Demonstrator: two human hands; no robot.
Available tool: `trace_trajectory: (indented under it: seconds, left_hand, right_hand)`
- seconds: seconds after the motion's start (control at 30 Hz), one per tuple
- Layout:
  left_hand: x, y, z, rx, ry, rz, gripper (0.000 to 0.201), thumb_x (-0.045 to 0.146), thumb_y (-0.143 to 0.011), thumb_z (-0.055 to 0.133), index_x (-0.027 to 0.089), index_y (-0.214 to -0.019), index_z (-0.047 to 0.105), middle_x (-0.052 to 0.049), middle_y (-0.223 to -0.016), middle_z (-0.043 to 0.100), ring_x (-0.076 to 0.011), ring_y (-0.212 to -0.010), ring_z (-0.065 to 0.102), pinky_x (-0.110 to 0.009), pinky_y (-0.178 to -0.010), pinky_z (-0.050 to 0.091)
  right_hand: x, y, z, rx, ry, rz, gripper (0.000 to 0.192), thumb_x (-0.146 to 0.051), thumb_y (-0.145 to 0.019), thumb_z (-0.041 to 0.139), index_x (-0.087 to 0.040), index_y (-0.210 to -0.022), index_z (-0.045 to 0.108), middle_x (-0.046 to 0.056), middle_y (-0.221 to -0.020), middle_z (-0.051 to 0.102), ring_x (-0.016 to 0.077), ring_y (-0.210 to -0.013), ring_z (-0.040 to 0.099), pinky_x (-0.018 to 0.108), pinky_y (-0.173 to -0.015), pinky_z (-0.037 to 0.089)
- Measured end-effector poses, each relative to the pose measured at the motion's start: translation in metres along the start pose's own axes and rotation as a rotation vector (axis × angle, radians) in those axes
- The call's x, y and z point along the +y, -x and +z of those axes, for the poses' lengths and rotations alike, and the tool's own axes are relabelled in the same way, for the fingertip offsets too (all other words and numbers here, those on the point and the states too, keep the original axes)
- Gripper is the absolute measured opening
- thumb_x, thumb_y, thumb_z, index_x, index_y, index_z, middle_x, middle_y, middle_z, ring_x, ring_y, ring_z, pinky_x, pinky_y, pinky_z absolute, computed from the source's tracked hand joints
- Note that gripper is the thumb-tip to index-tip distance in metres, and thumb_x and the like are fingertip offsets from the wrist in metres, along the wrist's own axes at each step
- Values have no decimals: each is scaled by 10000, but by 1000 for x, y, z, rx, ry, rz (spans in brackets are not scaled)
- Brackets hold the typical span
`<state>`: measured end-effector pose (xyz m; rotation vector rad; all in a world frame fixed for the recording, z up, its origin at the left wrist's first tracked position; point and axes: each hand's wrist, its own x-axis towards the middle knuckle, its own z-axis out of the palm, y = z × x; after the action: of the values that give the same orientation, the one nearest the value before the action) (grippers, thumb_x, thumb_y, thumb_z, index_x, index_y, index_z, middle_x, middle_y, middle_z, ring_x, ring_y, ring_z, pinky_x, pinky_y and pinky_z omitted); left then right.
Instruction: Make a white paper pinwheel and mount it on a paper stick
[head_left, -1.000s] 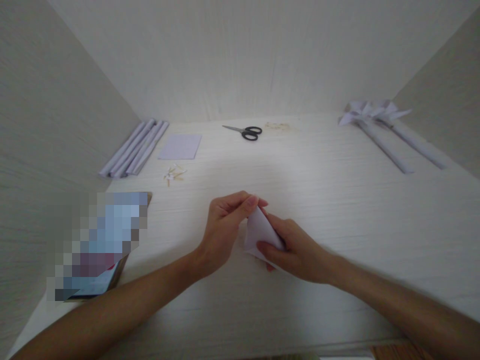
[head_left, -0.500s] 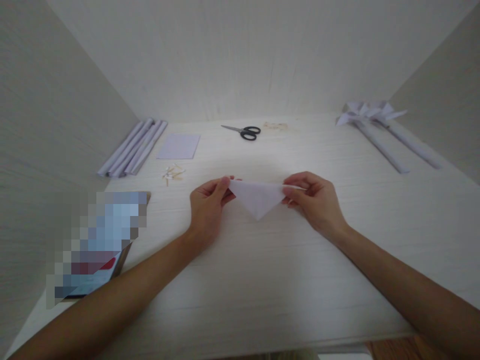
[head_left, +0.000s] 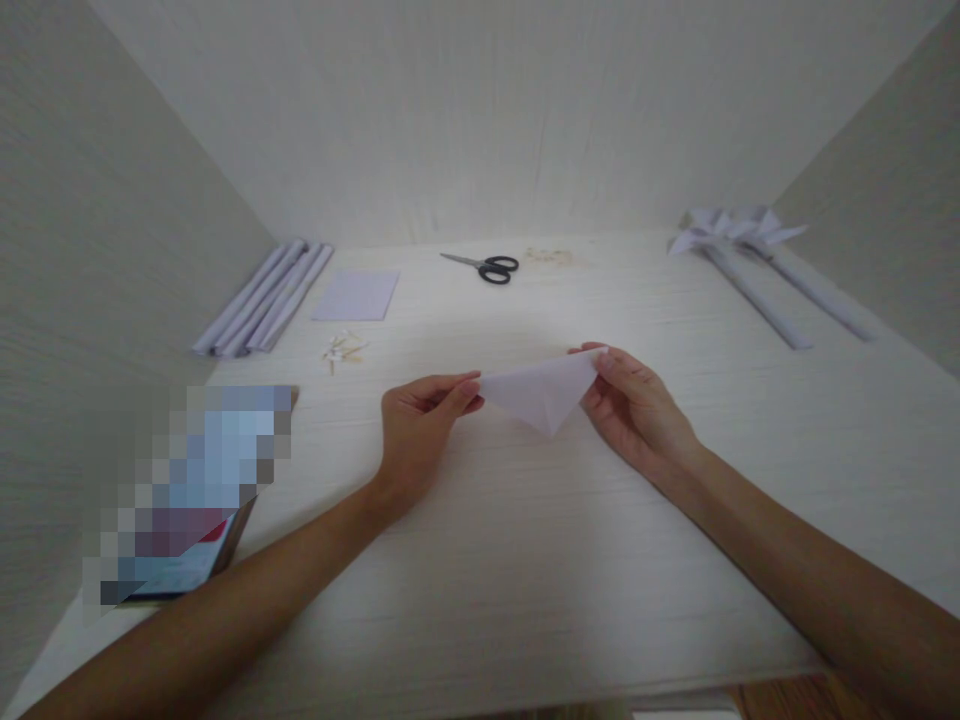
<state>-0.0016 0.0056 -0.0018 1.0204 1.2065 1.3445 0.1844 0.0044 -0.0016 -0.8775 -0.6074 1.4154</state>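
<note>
I see a white paper triangle (head_left: 541,393) held over the middle of the tabletop (head_left: 525,560), its long folded edge on top and slanting up to the right, its point hanging down toward the near edge. The sheet looks thin and slightly see-through, with clean creases. My left hand (head_left: 416,430) pinches the triangle's left corner between thumb and forefinger; my right hand (head_left: 637,410) pinches the right corner the same way, so both are closed on the paper, which stretches between them. I cannot tell whether the lower tip touches the surface.

Toward the far left corner lie rolled paper tubes (head_left: 262,298) against the left wall, with a flat paper square (head_left: 356,296) just beside them and a small scatter of pins (head_left: 341,350) nearer to me. Black-handled scissors (head_left: 484,266) sit by the far edge, about mid-width. In the far right corner two finished paper pinwheels (head_left: 757,260) lie along the right wall. A blurred boxed item (head_left: 187,490) sits at the left edge, near my left forearm. The middle and the near right part of the tabletop are bare wood, well apart from everything.
</note>
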Motion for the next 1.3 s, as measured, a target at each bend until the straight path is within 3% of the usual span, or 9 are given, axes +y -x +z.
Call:
trace_trajectory:
  seconds: [0.2, 0.67, 1.0, 1.3]
  left_hand:
    - [3, 3, 0, -22, -83, -5, 165, 278, -584, 686, 169, -707, 693, -10, -661, 682, -101, -583, 612, -238, -610, 547]
    - [4, 3, -2, -49, -134, -1, 186, 313, -582, 682, 176, -707, 696, -24, -698, 690, -110, -584, 616, -231, -572, 547]
    - [6, 3, -2, -74, -128, 15, 183, 311, -590, 680, 184, -721, 697, -39, -767, 696, -127, -617, 629, -235, -574, 552]
    - [7, 4, -2, -76, -128, 19, 166, 308, -590, 679, 198, -713, 698, -33, -751, 696, -132, -617, 630, -247, -577, 551]
  right_hand:
    - [-5, 1, 2, 31, -62, -51, 119, -204, -577, 724, -178, -677, 664, -27, -685, 680, 48, -633, 607, 112, -632, 510]
    - [-12, 7, 3, 55, 87, -290, 123, -253, -515, 760, -219, -604, 682, -40, -634, 673, 28, -525, 584, 92, -540, 499]
    - [-17, 9, 2, -8, 89, -332, 120, -240, -505, 766, -219, -595, 690, -35, -678, 675, 31, -592, 591, 90, -582, 487]
    - [-19, 12, 3, 5, 115, -336, 91, -236, -526, 754, -253, -587, 688, -30, -699, 665, 64, -620, 577, 165, -585, 496]
